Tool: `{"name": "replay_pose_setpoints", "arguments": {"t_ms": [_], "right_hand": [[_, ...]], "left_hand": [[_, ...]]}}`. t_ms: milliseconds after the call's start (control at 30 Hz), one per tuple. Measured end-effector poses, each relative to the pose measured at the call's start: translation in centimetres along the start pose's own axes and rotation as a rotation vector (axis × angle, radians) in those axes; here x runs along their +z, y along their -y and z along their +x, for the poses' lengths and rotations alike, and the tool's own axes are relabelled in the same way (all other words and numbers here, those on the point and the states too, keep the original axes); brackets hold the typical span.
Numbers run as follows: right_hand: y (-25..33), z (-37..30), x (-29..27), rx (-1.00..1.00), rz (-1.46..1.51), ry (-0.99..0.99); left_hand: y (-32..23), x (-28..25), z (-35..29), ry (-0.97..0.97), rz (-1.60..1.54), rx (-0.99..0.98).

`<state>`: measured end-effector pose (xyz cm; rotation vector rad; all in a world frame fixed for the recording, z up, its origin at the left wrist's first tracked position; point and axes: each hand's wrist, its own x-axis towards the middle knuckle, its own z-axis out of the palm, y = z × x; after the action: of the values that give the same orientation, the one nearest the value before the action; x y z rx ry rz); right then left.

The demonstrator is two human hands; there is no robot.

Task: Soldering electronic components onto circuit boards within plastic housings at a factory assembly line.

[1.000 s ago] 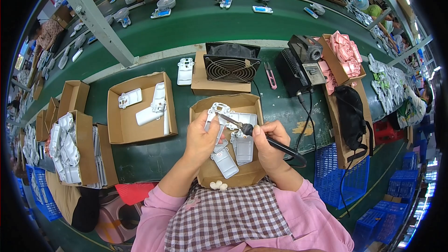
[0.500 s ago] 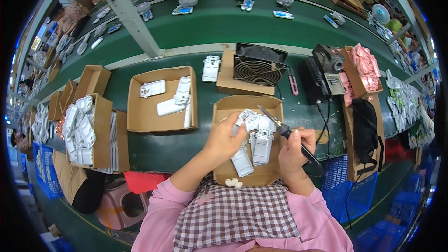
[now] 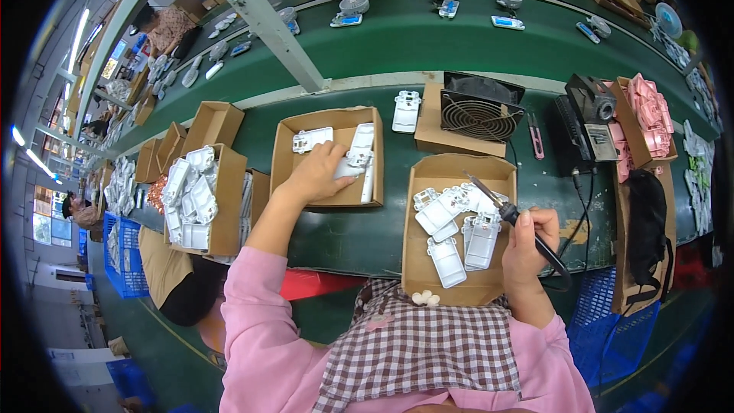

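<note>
My left hand [image 3: 318,173] is in the left cardboard box [image 3: 285,138], with thumb and fingers closed about a white plastic casing [image 3: 348,169] that it partly covers. Beside it in that box lie another casing [image 3: 313,139] and a few more white pieces. My right hand [image 3: 530,243] grips a soldering iron [image 3: 544,249] by its dark handle. The iron's metal tip points up and left over the right cardboard box [image 3: 413,260]. Several white casings [image 3: 447,262] lie overlapping in this box, some with small metal parts at one end.
A black fan [image 3: 479,111] stands on cardboard behind the right box. Right of it are pink tweezers [image 3: 536,138] and a black soldering station [image 3: 569,134] with its cable. A box of white casings [image 3: 191,203] stands left, pink parts [image 3: 650,111] right. Handheld fans [image 3: 354,6] line the green conveyor.
My left hand has let go of a white casing in the right box and moved left into the other box. My right hand still holds the soldering iron. The whole view has shifted.
</note>
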<state>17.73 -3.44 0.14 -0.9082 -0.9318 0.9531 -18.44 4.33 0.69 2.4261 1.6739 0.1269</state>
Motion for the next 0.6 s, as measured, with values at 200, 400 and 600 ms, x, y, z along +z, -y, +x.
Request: {"name": "replay_pose_setpoints", "arguments": {"t_ms": [200,400,600], "right_hand": [[-0.7,0.1,-0.2,-0.024,-0.071,0.011],[-0.6,0.0,-0.2,0.04,-0.036,-0.002],[-0.1,0.2,0.4,0.063,-0.071,0.0]], "left_hand": [[0.7,0.0,-0.1,0.13,0.225,-0.033],[0.9,-0.1,-0.9,0.132,0.358,-0.224],[1.3,-3.8,0.7,0.064,0.066,-0.267]]}}
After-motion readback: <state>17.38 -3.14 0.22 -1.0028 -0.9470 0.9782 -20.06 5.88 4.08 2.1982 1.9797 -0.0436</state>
